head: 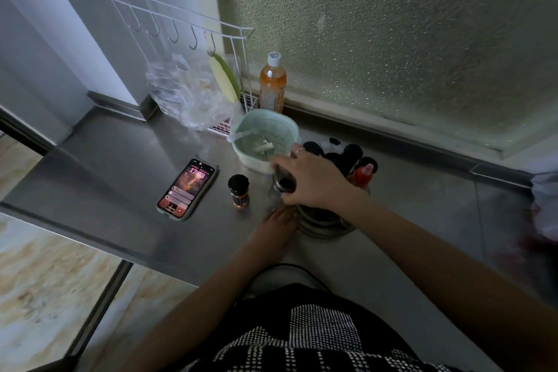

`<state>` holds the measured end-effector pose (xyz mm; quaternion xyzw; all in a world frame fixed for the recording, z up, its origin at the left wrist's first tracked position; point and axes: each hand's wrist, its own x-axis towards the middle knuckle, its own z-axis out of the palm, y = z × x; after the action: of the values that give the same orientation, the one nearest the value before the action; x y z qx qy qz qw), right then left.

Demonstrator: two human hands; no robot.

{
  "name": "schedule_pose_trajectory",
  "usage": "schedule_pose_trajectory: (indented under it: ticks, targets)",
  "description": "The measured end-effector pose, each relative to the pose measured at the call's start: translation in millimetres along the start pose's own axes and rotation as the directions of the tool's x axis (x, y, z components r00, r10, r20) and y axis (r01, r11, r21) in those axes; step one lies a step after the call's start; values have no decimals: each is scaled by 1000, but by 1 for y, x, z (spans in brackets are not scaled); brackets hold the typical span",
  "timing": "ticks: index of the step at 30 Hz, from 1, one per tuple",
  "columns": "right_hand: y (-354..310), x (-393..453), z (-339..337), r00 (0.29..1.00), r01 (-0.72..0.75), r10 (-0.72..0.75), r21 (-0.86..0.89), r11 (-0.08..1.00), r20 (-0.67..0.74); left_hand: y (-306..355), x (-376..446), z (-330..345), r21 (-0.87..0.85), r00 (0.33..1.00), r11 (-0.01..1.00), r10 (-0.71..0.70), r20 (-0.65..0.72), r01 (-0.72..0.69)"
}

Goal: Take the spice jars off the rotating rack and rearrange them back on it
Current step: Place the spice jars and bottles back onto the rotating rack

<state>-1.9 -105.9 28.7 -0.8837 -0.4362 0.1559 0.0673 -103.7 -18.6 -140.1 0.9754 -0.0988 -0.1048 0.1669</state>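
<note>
1. The right hand (pixel 311 180) is closed around a dark-capped jar (pixel 282 184), fingers wrapped over its top, at the 9 o'clock edge of the rotating rack (pixel 324 222). Blur hides whether the jar's base is clear of the rack or not.
2. The left hand (pixel 276 228) lies flat and open on the table (pixel 120 160), fingertips against the rack's base at about 8 o'clock, gripping nothing; it looks to be steadying the rack.
3. One spice jar (pixel 239 191) with orange contents already stands upright on the table, at 9 o'clock from the rack and just beside the phone (pixel 187 187). Several black-capped jars and a red-topped bottle (pixel 363 174) remain on the rack toward 1 o'clock.
4. Risks, as I judge them: the held jar could knock the standing jar over when set down near it, or clip the green colander (pixel 265 137) close at 11 o'clock. If the left hand lifts away, the rack may spin and neighbouring jars tip.
</note>
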Motion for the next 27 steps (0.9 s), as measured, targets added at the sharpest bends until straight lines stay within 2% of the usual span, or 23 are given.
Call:
schedule_pose_trajectory:
  ticks: [7, 13, 16, 27]
  targets:
    - [35, -25, -7, 978, -123, 130, -54, 991, 162, -4, 1, 5, -24, 998, 1000, 0, -67, -1]
    - [33, -25, 13, 989, -79, 97, -155, 985, 111, -2, 2, 5, -37, 997, 999, 11, -77, -14]
    - [33, -22, 15, 994, -77, 87, -140, 987, 72, -2, 1, 5, -49, 996, 999, 15, -88, -19]
    - [46, -23, 20, 984, -42, 99, -344, 938, 149, -5, 2, 6, -35, 998, 999, 39, -48, -41]
